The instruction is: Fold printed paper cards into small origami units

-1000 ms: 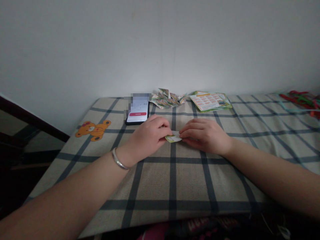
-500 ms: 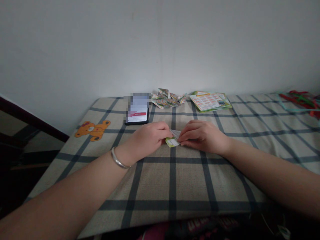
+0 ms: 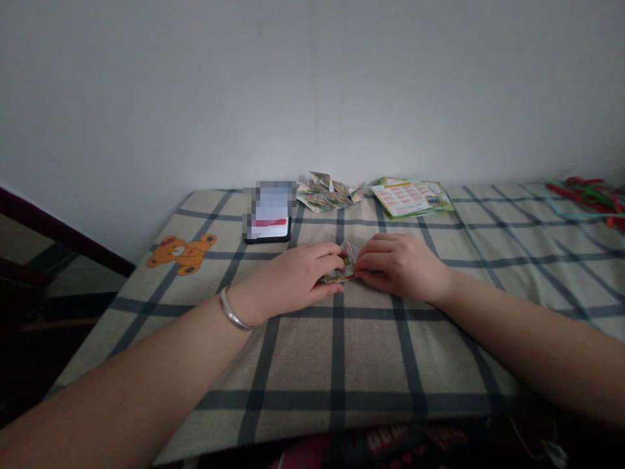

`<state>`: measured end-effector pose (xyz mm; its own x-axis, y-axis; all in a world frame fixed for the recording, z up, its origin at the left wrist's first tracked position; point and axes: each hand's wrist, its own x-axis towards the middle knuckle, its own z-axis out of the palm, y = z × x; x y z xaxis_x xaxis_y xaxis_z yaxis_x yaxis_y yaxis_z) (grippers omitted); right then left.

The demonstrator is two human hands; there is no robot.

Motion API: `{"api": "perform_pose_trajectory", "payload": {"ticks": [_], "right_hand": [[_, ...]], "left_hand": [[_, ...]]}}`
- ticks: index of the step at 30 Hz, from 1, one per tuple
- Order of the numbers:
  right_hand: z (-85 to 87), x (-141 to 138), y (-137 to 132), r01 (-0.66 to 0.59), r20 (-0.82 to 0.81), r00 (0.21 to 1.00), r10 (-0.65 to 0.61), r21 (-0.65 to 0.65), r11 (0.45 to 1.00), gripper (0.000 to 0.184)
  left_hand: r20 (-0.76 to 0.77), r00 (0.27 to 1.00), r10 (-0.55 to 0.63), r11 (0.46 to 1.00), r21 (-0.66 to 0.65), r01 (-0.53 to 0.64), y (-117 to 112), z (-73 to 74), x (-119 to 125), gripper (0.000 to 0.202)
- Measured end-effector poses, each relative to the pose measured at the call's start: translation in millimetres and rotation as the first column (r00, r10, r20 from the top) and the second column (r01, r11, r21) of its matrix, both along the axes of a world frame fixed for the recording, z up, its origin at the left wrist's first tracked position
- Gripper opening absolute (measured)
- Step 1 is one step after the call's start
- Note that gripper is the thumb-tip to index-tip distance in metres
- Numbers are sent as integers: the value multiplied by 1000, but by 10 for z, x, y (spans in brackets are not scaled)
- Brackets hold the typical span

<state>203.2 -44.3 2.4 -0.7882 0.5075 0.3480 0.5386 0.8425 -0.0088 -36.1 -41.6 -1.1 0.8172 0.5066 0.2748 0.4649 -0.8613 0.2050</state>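
A small folded piece of printed paper (image 3: 348, 259), white with green and yellow, lies between my two hands at the middle of the table. My left hand (image 3: 305, 270), with a silver bangle (image 3: 233, 309) on its wrist, holds the paper's left side, thumb at the near edge and fingers over the top. The right side of the paper is pinched in the fingertips of my right hand (image 3: 398, 264). Fingers cover much of the paper, so its exact folds are hidden.
The checked tablecloth (image 3: 303, 365) covers the table. A phone (image 3: 269, 218), several folded paper pieces (image 3: 326, 195) and a stack of printed sheets (image 3: 410, 197) lie along the wall. A bear sticker (image 3: 181, 253) is at left; red and green items (image 3: 588, 194) sit far right.
My left hand has shifted slightly right over the paper, its thumb now at the near edge. The paper's green near flap has been folded up. My right hand has barely moved.
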Motion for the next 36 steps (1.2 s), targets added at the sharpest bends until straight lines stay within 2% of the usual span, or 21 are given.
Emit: {"api": "perform_pose_trajectory", "payload": {"ticks": [5,11,17,22,31,36], "right_hand": [[-14,-19,-3,25,46,999,-28,55,998,22],[-17,-34,-7,53,17,998,-53,19,998,22],[48,-21,-39,84,75,994,-84,11,996,22],[12,-12,-30,85,79,993,-87,30,996,24],[-20,-63,-18,78,-40,996,-84,-133,988,20],[-25,-74,-9,62,-82,994,-78,-182,981,18]], "left_hand": [[-36,998,42,997,71,-40,1,-14,7,22],[-5,995,96,989,111,-95,24,-4,8,21],[16,997,73,986,151,-75,40,-17,9,19],[9,997,82,982,168,-82,21,-3,17,18],[-4,994,111,966,234,-107,-14,41,37,20],[-13,993,120,963,244,-114,-13,34,50,21]]}}
